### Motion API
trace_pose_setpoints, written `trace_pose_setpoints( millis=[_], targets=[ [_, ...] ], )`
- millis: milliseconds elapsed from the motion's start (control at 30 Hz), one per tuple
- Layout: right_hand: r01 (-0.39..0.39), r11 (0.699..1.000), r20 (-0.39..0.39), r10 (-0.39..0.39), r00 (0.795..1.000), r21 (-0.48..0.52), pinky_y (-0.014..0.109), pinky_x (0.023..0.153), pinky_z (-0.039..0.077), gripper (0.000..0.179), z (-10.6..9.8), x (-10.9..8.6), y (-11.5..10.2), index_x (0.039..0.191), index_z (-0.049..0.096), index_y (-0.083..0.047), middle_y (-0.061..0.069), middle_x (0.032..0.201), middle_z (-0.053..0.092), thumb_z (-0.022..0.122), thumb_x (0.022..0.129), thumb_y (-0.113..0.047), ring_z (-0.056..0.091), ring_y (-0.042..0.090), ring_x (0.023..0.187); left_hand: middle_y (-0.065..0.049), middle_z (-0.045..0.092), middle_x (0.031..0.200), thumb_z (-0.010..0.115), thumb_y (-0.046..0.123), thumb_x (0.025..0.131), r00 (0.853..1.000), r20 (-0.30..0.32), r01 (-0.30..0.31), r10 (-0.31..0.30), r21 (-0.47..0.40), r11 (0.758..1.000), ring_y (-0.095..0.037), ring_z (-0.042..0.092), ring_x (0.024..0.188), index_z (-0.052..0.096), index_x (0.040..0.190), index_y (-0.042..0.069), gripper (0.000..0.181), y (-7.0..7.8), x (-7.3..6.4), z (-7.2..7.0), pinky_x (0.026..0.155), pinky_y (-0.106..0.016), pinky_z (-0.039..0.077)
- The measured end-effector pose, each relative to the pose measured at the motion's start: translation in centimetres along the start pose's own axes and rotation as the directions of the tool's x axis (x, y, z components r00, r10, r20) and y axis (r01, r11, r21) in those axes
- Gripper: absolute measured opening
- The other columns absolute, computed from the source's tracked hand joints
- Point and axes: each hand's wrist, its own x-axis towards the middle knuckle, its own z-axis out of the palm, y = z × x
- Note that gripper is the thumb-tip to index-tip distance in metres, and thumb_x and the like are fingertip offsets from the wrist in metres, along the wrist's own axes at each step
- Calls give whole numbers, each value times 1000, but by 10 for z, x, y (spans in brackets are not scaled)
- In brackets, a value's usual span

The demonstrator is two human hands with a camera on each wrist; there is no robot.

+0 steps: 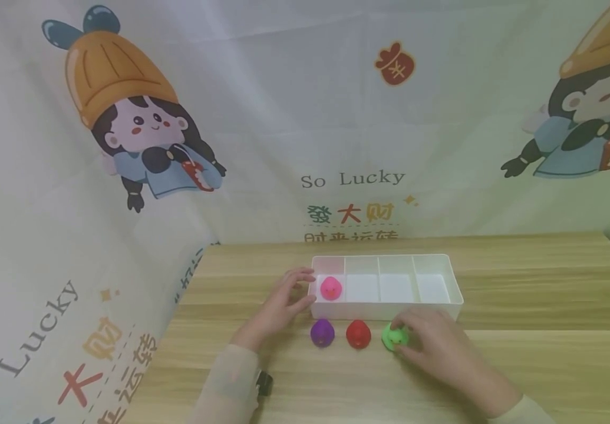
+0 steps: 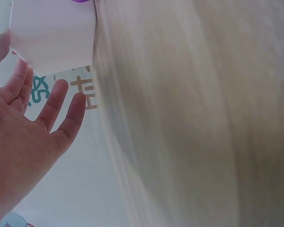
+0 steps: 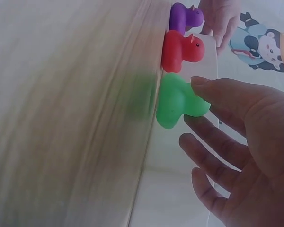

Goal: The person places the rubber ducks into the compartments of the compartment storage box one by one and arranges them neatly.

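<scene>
Pinching the head of a bright green, smooth, rubbery toy duck [image 3: 173, 101] between thumb and forefinger of the right hand [image 1: 434, 347], with the other fingers spreading apart and holding nothing. Resting the left hand [image 1: 283, 301] by the short left end of a long white plastic box with four compartments [image 1: 373, 311], with fingers parting loosely and gripping nothing. Seeing the green duck standing upright on the table [image 1: 549, 347], just beside the box wall facing the near edge.

Risking a slip through relying on a narrow pinch at a rounded, slick-looking head. Possibly shoving the box toward the far edge through brushing its near wall, lacking any firm hold at the left end. Perhaps toppling the glossy red toy duck [image 1: 358, 334], next toward the left edge, then the deep purple toy duck [image 1: 322, 333], through swinging the thumb that way. Finding the hot-pink toy duck [image 1: 331, 288] sitting in the compartment nearest the left edge.

Showing streaky pale-brown wood grain across the table. Meeting, past the far edge, a hanging white cloth [image 1: 283, 70] bearing cartoon figures in orange hats [image 1: 145, 123]; facing similar printing beyond the left edge.
</scene>
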Motion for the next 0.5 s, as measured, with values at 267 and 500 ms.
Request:
trace_pose_setpoints(
  millis=[267,500],
  targets=[
    [9,1000,-19,-8,1000,3,33,80,40,31,-4,3,-2,90,61,-25,-18,91,58,76,64,-34,51,5,87,0,34,134,58,21,86,1000,-18,-18,17,-14,1000,-29,43,110,47,118,9,36,-2,2,1,91,-46,37],
    [0,1000,-33,0,999,0,32,77,40,31,-8,6,-6,93,60,-25,-17,94,57,74,66,-35,49,5,87,2,33,134,57,22,86,1000,-19,-11,11,-21,1000,-29,42,111,47,118,11,35,-3,1,2,92,-46,36]
  ],
)
